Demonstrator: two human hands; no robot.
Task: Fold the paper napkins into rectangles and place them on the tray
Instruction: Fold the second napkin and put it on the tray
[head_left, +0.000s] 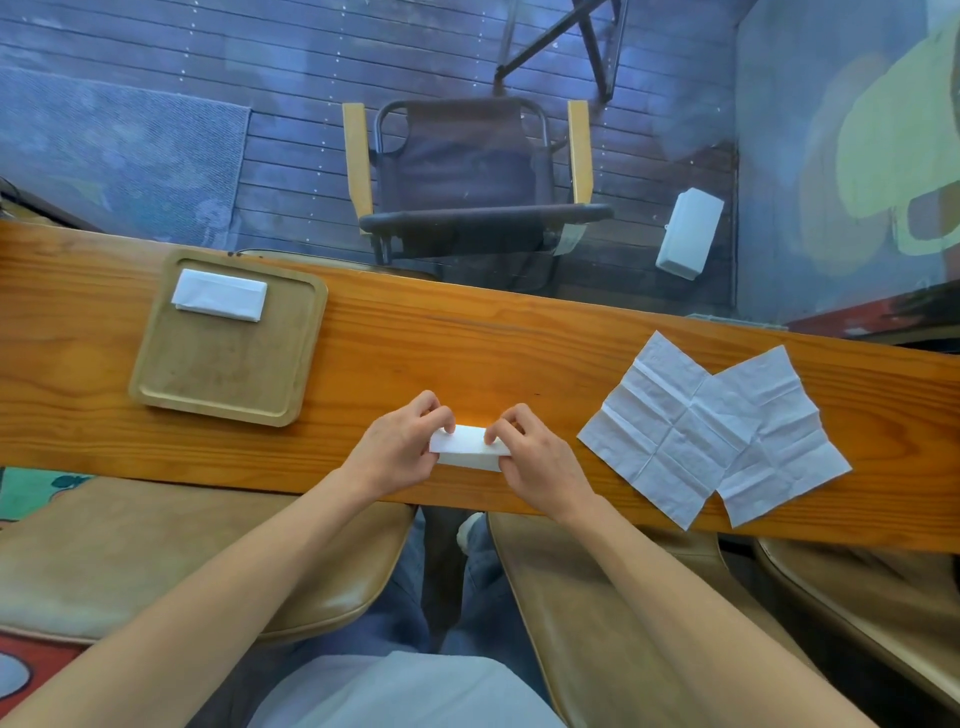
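A small folded white napkin lies near the front edge of the wooden counter. My left hand pinches its left end and my right hand pinches its right end, fingers curled over the top fold. Left of them sits a square wooden tray with one folded rectangular napkin in its far left corner. Two unfolded, creased napkins lie overlapping on the counter to the right.
Behind the counter, through glass, stand a dark chair with wooden armrests and a white box on decking. Tan cushioned stools sit below the counter's front edge on both sides of my legs.
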